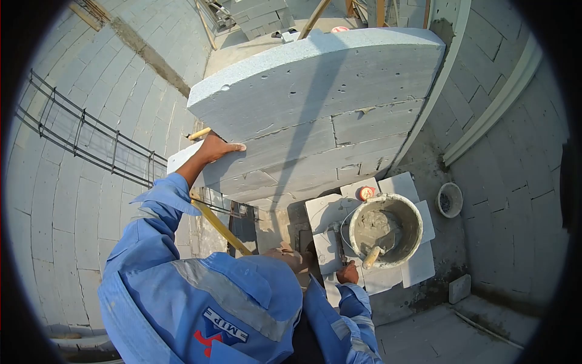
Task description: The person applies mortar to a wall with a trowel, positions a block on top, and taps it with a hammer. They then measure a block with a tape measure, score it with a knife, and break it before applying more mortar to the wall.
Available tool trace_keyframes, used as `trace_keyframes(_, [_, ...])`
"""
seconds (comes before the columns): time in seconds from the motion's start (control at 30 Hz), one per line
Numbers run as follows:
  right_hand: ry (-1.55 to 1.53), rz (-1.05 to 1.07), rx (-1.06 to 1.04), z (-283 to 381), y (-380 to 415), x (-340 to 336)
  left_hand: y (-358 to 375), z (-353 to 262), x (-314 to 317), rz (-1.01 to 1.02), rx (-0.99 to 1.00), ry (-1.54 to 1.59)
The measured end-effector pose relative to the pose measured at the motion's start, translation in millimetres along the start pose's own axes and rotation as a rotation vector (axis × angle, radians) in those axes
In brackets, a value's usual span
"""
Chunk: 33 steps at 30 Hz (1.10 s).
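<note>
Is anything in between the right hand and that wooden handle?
No, nothing visible stands between the right hand and the wooden handle poking over the big bucket. But the hand already seems to hold a dark tool.

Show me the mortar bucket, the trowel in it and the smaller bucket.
Mortar bucket point(414, 225), head view: inner wall, right side.
Trowel point(371, 258), head view: handle.
Smaller bucket point(456, 210), head view: inner wall.

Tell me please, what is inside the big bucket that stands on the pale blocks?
The big bucket holds a wet-looking grey mix and a tool whose light handle rests across the rim. The bucket's bottom, and whatever the mix covers, cannot be seen.
</note>
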State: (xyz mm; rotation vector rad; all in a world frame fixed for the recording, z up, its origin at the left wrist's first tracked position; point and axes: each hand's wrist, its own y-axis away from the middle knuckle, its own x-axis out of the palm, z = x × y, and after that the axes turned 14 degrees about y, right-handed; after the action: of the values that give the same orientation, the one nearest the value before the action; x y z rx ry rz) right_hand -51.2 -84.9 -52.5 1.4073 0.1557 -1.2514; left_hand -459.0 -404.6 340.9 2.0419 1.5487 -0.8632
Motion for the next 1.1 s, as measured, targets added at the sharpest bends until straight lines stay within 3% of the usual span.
trace_keyframes(0.23, [-0.369, -0.174, -0.126, 53.5, 54.0, -43.4, -5.9, 21.7, 1.2, 0.039, -0.052, 0.055])
trace_keyframes(0.3, [-0.42, 0.065, -0.1, 74.7, 75.2, -88.4, -5.8, 21.3, 1.3, 0.015, -0.038, 0.032])
trace_keyframes(0.37, [-0.403, 0.097, -0.042, 90.4, 92.0, -122.3, -5.6, 10.7, 0.1, 0.043, -0.032, 0.151])
trace_keyframes(0.43, [-0.388, -0.001, -0.086, 123.3, 132.2, -186.5, -9.2, 19.1, -2.2, 0.143, -0.091, 0.157])
trace_keyframes(0.5, [-0.325, -0.071, -0.031, 135.8, 151.1, -230.6, -8.1, 21.4, 2.5, 0.115, 0.019, 0.12])
trace_keyframes(0.57, [-0.226, -0.5, -0.095, 132.6, 157.5, -256.7, -8.8, 34.0, 10.5, 0.047, 0.009, -0.044])
trace_keyframes(0.63, [-0.25, -0.661, -0.055, 148.0, 160.5, -319.7, -10.5, 19.2, 5.6, 0.092, -0.024, -0.028])
trace_keyframes(0.7, [-0.217, -0.963, -0.19, 169.9, 165.9, -389.4, -7.4, 20.0, 5.3, 0.146, -0.053, -0.03])
trace_keyframes(0.73, [-0.124, -1.17, -0.307, 187.8, 170.1, -425.4, -7.5, 25.8, 8.2, 0.101, 0.039, -0.038])
trace_keyframes(0.8, [-0.353, -1.04, -0.305, 208.0, 192.7, -486.5, -8.4, 28.3, 7.2, 0.055, 0.129, -0.045])
trace_keyframes(0.87, [-0.587, -0.931, -0.543, 222.4, 207.4, -533.5, -8.6, 21.7, 3.9, 0.076, 0.145, 0.033])
trace_keyframes(0.93, [-0.478, -1.164, -0.607, 251.5, 215.0, -571.0, -10.7, 28.1, 4.0, 0.13, 0.094, 0.065])
trace_keyframes(0.97, [-0.463, -1.246, -0.523, 274.6, 220.8, -584.8, -11.5, 31.1, 4.2, 0.182, 0.05, 0.092])
trace_keyframes(1.03, [-0.485, -1.258, -0.583, 282.1, 216.7, -604.2, -10.4, 32.8, 6.4, 0.143, 0.089, 0.042])
trace_keyframes(1.1, [-0.333, -1.232, -0.503, 293.3, 208.0, -612.2, -9.2, 33.1, 8.4, 0.111, 0.135, -0.006])
